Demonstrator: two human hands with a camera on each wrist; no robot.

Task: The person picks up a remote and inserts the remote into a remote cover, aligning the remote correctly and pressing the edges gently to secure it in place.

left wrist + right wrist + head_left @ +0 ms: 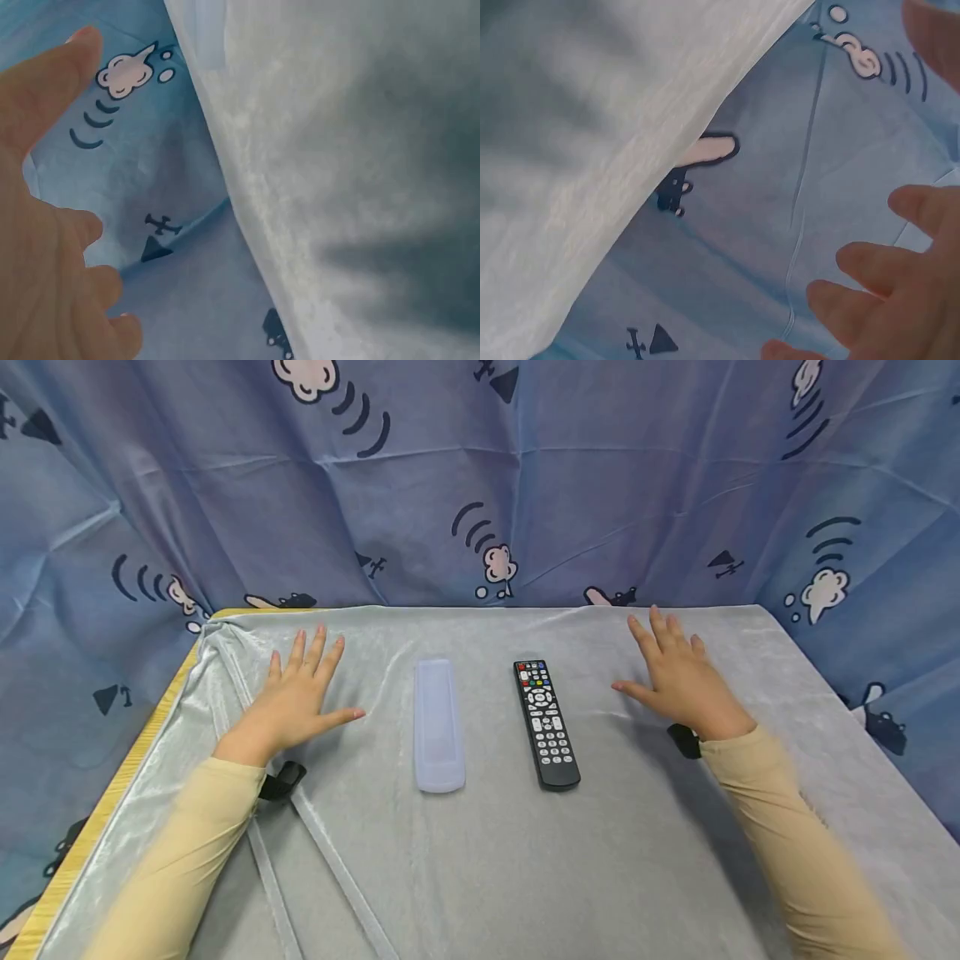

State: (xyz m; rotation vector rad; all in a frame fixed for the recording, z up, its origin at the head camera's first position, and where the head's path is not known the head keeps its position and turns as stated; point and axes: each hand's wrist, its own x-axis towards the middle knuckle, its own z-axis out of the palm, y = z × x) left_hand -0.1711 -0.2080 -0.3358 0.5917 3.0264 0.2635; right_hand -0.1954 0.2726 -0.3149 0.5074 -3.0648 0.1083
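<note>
A black remote control (555,739) with white and coloured buttons lies face up on the table, tilted slightly. To its left rests a translucent, pale bluish long narrow plastic sleeve or case (438,727). My left hand (292,702) is spread with straight fingers to the left of the case, holding nothing. On the far right, my right hand (678,677) is likewise spread, to the right of the remote and touching neither object. Both wrist views show the fingers apart, with the left hand (52,247) and right hand (900,285) bare of any object.
A grey velvety cloth (495,868) covers the table, with the yellow wooden edge (112,802) showing at the left. Pale ribbon-like strips (341,868) run along the cloth's left part. A blue patterned curtain (585,493) hangs behind and beside the table.
</note>
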